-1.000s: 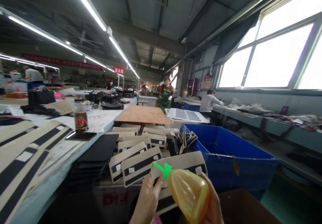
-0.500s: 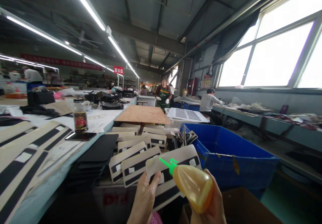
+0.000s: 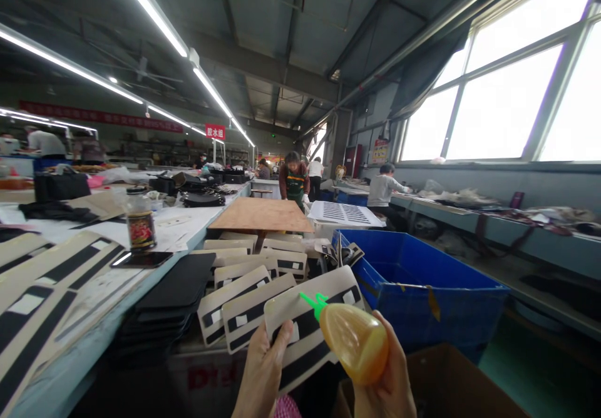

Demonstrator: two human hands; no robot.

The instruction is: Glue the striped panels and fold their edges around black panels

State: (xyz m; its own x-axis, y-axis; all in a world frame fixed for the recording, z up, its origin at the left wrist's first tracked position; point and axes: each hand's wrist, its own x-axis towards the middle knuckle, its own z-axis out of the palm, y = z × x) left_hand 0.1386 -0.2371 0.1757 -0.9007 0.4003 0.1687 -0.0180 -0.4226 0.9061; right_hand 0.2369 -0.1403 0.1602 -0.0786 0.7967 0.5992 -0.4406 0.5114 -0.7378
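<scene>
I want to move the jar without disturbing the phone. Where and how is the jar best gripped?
I'd grip the jar around its labelled body, coming from the right and above the phone: it stands upright, its sides look round, and the phone lies flat at its near foot.

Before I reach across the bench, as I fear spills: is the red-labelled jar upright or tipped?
Upright: the jar stands on its base on the bench, dark lid on top, just behind the phone.
</scene>
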